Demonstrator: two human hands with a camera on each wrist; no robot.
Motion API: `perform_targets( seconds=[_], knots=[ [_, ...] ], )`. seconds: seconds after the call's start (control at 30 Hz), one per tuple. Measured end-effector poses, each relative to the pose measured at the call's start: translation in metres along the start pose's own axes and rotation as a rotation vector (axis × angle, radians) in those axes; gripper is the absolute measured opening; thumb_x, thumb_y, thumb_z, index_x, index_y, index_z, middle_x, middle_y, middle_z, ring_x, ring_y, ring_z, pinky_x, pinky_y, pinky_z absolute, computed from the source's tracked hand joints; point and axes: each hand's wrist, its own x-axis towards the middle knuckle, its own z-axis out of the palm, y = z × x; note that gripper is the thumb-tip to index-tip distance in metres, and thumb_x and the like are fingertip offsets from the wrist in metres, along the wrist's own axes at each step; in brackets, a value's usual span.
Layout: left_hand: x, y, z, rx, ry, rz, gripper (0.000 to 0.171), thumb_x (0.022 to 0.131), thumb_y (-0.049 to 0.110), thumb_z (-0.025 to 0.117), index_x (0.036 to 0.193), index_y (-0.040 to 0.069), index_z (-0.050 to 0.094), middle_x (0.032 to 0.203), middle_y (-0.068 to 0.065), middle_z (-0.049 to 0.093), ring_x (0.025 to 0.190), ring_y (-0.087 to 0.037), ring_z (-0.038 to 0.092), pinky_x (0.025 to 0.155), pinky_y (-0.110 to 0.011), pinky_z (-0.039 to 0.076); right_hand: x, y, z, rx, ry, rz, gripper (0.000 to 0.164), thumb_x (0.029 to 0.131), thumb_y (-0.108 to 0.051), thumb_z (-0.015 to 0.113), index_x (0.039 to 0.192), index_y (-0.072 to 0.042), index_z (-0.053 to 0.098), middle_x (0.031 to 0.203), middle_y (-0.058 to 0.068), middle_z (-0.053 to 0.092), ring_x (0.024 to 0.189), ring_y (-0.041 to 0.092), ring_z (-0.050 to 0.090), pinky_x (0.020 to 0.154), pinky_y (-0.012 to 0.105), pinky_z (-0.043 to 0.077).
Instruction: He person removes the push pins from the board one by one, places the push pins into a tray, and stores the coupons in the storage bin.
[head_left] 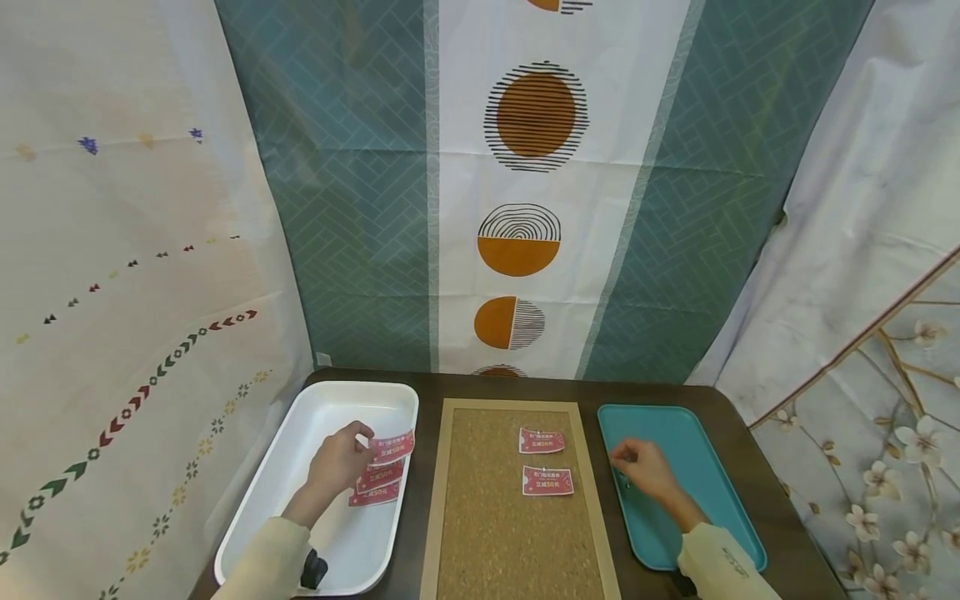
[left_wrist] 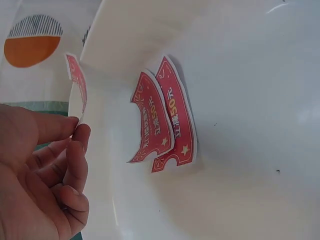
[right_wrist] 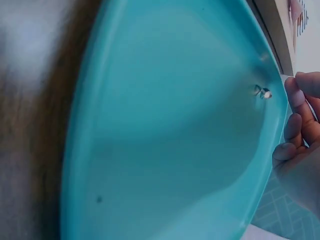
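My left hand [head_left: 337,460] pinches one end of a red paper coupon [head_left: 392,447] between thumb and forefinger, above the right side of the white tray [head_left: 258,492]. Two more red coupons [left_wrist: 172,117] overlap each other in that tray, below the held one. At the left edge of the teal tray [head_left: 708,508], my right hand [head_left: 651,473] has thumb and forefinger pinched together. A small pale bit shows at these fingertips in the right wrist view; what it is I cannot tell. Small shiny push pins [right_wrist: 263,92] lie in the teal tray close to the fingers.
A wood-framed corkboard [head_left: 495,525] lies between the trays, with a coupon [head_left: 541,441] near its top right and another coupon [head_left: 547,481] just below. The dark table [head_left: 750,450] shows around them. Patterned curtains [head_left: 360,208] hang behind and at both sides.
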Motion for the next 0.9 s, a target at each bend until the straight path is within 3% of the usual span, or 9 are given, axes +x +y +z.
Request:
perform_targets(
  seconds=[0.37,0.57,0.9],
  knots=[
    [0.005,-0.014,-0.001,0.078,-0.096,-0.046,0.036,0.093,0.013,0.075,0.125,-0.001,0.064,0.090,-0.010,0.071,0.073,-0.020,0.064,0.061,-0.033,0.054,-0.008,0.014,-0.003,-0.008,-0.005,0.028,0.005,0.087,-0.003,0.080,0.087,-0.005,0.075,0.083,0.002,0.074,0.082,0.016,0.065,0.075,0.035,0.053],
    [0.008,-0.019,-0.001,0.088,-0.117,-0.049,0.034,0.094,0.013,0.074,0.123,-0.001,0.064,0.090,-0.009,0.070,0.074,-0.020,0.065,0.062,-0.034,0.054,-0.014,0.020,-0.004,-0.018,-0.022,0.026,0.007,0.087,-0.002,0.079,0.086,-0.007,0.073,0.085,0.001,0.074,0.085,0.019,0.067,0.078,0.036,0.054],
    [0.008,-0.022,-0.001,0.104,-0.132,-0.068,0.034,0.094,0.014,0.075,0.123,-0.001,0.064,0.090,-0.009,0.070,0.073,-0.020,0.066,0.063,-0.034,0.054,-0.016,0.024,-0.004,-0.002,-0.031,0.085,0.007,0.087,-0.002,0.077,0.088,-0.009,0.076,0.084,0.001,0.074,0.079,0.012,0.065,0.070,0.029,0.051]
  ],
)
